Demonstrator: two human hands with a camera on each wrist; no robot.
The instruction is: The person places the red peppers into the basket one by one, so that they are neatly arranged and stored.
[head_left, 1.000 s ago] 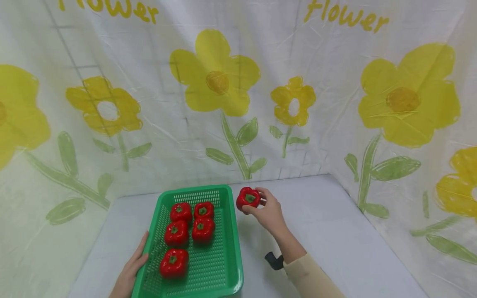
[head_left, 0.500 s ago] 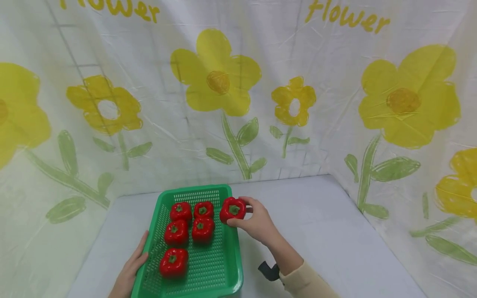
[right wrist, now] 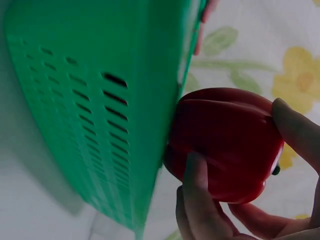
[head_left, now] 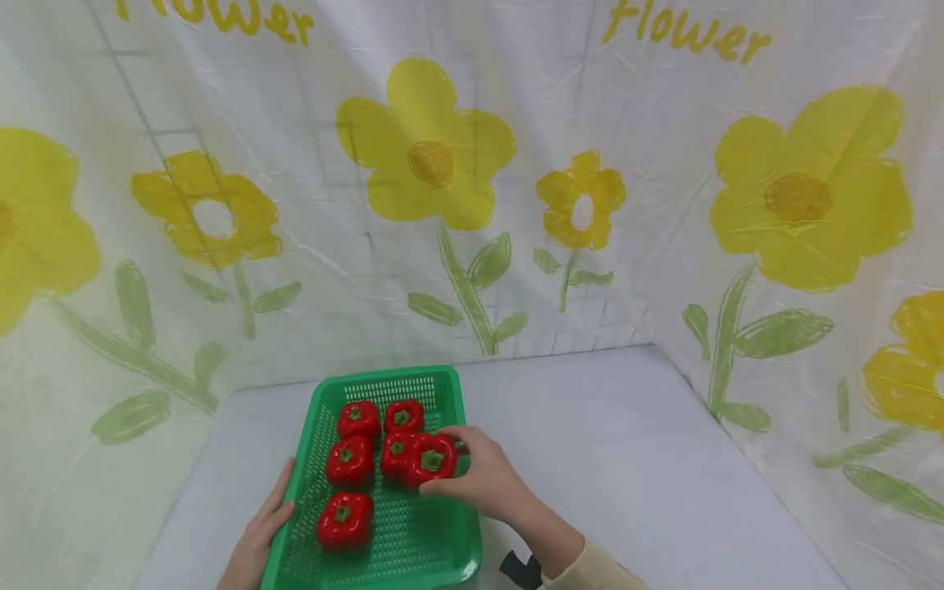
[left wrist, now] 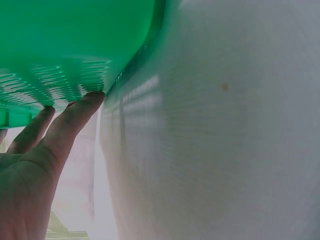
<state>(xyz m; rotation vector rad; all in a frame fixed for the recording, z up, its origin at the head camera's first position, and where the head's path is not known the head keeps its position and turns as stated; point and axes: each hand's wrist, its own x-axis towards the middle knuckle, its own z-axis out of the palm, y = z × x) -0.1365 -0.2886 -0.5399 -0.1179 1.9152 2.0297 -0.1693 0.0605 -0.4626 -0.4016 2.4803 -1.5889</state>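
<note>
A red bell pepper point(head_left: 431, 460) is held by my right hand point(head_left: 483, 479) over the right half of the green basket point(head_left: 469, 516). Thumb and fingers grip its sides in the right wrist view, where the pepper point(right wrist: 225, 142) shows above the basket's rim. In the head view it partly covers another bell pepper point(head_left: 397, 452) inside the basket. Against the basket's outer left side rests my left hand point(head_left: 258, 528). Seen from the left wrist, straight fingers point(left wrist: 75, 120) touch the slotted wall point(left wrist: 75, 30).
Several more bell peppers stand stem-up in the basket, among them one at the front left point(head_left: 344, 520). The basket sits on a white table point(head_left: 590, 426). Behind it hangs a white curtain point(head_left: 310, 311) with yellow flowers.
My right hand has carried the bell pepper leftward and nearer, from beside the basket, across its right rim, to over its inside. The left hand and the basket stay put.
</note>
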